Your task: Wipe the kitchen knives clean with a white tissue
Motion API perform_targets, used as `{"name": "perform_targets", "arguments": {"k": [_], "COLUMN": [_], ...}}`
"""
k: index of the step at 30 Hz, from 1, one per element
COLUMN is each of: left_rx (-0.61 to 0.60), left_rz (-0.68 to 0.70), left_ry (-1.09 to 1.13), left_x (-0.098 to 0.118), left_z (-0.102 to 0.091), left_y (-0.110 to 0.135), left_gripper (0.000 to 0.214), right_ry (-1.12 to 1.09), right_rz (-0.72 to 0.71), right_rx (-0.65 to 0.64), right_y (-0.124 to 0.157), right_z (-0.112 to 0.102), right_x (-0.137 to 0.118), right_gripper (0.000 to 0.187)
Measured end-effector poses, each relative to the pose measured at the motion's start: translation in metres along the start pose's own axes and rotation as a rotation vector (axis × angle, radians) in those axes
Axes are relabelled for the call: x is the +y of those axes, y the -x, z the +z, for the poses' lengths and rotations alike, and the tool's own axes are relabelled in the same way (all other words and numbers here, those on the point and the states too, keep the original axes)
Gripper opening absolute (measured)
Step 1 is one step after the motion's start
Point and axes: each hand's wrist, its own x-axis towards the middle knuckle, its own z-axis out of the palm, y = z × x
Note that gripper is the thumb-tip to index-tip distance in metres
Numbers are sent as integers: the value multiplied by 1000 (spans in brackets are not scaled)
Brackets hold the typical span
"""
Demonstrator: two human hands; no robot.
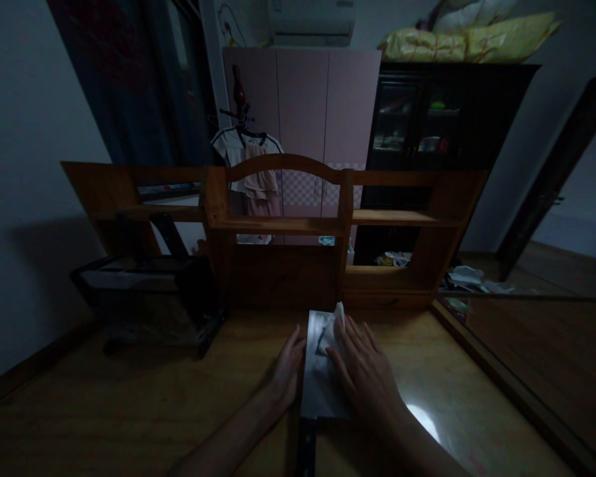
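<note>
A cleaver with a broad steel blade (pixel 318 384) lies flat on the wooden desk (pixel 153 397), its dark handle (pixel 306 445) pointing toward me. My left hand (pixel 288 368) rests against the blade's left edge, fingers together. My right hand (pixel 365 374) lies flat on the blade's right side, fingers stretched forward, pressing a white tissue (pixel 334 329) onto the metal near the far end.
A wooden shelf unit (pixel 278 225) stands at the back of the desk. A dark printer-like box (pixel 144 281) sits at the left. Behind are a pink wardrobe (pixel 302 106), hanging clothes (pixel 258 179) and a dark cabinet (pixel 427 126). The desk's right edge (pixel 501 377) drops to the floor.
</note>
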Motion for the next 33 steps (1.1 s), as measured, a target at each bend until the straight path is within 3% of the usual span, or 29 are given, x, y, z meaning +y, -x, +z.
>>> {"name": "perform_targets", "arguments": {"k": [5,8,13,22,29,33], "left_rx": [143,160,112,9,23,15], "left_rz": [4,-43,-36,0,-2,2], "left_ry": [37,21,-28,-17,-19,-45], "left_x": [-3,-6,-4,0,0,-1], "left_z": [-2,-8,-11,-6,-5,-3], "left_y": [-3,-4,-4,-2,-3,-2], "left_gripper": [48,52,53,56,56,57], "right_ry": [-99,-127,-121,-15,21,57], "right_rz": [-237,-295,-243,-137,-84,43], "right_rx": [-143,-248,-272,-204,-176,-135], "right_y": [1,3,2,0,0,3], "right_z": [-7,-5,-2,3,6,6], "right_x": [-21,-28,-22,-6,-7,-5], "right_gripper": [61,64,59,49,45,45]}}
